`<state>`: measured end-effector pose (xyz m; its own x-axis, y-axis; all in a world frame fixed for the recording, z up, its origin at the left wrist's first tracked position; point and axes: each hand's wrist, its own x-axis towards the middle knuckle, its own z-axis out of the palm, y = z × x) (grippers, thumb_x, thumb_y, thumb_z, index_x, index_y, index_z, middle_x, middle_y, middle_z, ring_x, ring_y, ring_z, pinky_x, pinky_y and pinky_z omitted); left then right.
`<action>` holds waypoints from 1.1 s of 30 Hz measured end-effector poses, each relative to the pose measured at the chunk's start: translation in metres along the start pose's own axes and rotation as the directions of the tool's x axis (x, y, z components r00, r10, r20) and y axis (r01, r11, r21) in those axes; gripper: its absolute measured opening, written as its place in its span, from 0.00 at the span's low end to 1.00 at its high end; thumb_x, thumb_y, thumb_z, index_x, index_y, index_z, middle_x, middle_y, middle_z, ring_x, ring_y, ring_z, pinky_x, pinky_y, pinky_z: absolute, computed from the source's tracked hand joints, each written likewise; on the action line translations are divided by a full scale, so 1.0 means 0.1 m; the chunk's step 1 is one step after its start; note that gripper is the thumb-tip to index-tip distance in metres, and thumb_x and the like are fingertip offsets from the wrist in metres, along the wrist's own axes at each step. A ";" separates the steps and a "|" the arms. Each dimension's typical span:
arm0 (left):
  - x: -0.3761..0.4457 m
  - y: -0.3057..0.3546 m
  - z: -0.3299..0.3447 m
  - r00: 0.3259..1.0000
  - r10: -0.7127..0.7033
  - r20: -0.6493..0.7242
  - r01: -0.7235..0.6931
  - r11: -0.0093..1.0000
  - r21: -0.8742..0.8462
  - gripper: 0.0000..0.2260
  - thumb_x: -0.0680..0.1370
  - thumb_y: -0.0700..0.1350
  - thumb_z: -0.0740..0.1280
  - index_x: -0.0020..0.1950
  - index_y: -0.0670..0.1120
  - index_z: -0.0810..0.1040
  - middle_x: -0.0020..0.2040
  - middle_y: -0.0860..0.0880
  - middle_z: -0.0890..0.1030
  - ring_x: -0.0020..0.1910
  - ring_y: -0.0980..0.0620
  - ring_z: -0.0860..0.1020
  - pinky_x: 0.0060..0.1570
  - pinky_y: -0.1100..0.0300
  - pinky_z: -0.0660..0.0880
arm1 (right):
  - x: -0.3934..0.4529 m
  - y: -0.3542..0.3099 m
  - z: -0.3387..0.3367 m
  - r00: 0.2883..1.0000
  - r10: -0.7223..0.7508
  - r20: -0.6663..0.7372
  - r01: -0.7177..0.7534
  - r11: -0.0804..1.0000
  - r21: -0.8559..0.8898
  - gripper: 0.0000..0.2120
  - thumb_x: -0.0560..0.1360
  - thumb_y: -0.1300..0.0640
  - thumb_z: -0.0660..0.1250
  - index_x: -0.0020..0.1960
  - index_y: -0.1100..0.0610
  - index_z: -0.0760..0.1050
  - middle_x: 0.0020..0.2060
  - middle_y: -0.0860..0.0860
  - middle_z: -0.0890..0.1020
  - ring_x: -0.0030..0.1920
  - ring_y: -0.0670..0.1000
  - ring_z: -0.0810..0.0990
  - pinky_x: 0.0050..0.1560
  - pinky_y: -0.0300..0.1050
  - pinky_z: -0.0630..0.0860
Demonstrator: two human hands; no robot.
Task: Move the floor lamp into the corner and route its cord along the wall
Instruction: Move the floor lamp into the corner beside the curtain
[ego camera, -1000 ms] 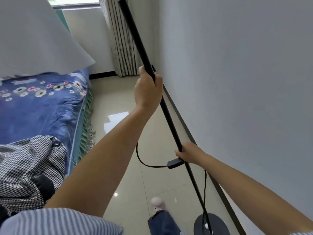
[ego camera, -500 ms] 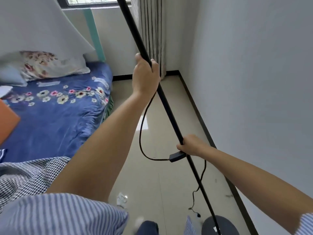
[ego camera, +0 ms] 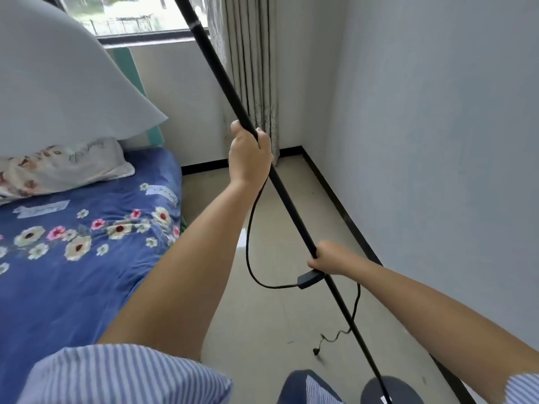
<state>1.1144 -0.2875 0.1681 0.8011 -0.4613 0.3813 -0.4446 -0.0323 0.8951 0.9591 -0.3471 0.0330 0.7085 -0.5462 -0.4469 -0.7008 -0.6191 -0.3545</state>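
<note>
Lamp pole (ego camera: 294,211) tilted | left hand (ego camera: 249,154) fingers wrapped high | right hand (ego camera: 329,258) fingers clasp lower

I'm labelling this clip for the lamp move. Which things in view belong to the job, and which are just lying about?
Part of the job:
lamp pole, gripped by the left hand and right hand
lamp base
cord with its switch
corner

Just there:
bed
pillow
curtain
window
</note>
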 end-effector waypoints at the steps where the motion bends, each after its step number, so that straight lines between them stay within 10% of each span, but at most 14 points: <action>1: 0.19 -0.10 0.03 1.000 0.000 0.010 0.000 1.000 0.007 0.08 0.80 0.38 0.54 0.56 0.35 0.62 0.28 0.52 0.67 0.23 0.53 0.70 0.29 0.54 0.74 | 0.19 -0.06 -0.06 1.000 0.014 0.004 -0.014 1.000 0.002 0.20 0.71 0.57 0.61 0.24 0.56 0.58 0.24 0.51 0.63 0.24 0.50 0.60 0.27 0.42 0.56; 33: 6.93 -2.51 1.48 0.978 -0.030 0.205 0.039 0.998 -0.043 0.06 0.80 0.40 0.54 0.56 0.41 0.61 0.30 0.50 0.68 0.27 0.53 0.72 0.29 0.55 0.75 | 6.58 -1.57 -2.96 0.992 0.090 -0.083 -0.088 0.996 0.028 0.20 0.69 0.57 0.61 0.22 0.56 0.56 0.22 0.51 0.63 0.26 0.52 0.61 0.25 0.42 0.56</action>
<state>1.7222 -0.7300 0.1732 0.7147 -0.6323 0.2990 -0.3954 -0.0126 0.9184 1.5599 -0.7768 0.0377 0.6468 -0.6448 -0.4073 -0.7626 -0.5527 -0.3362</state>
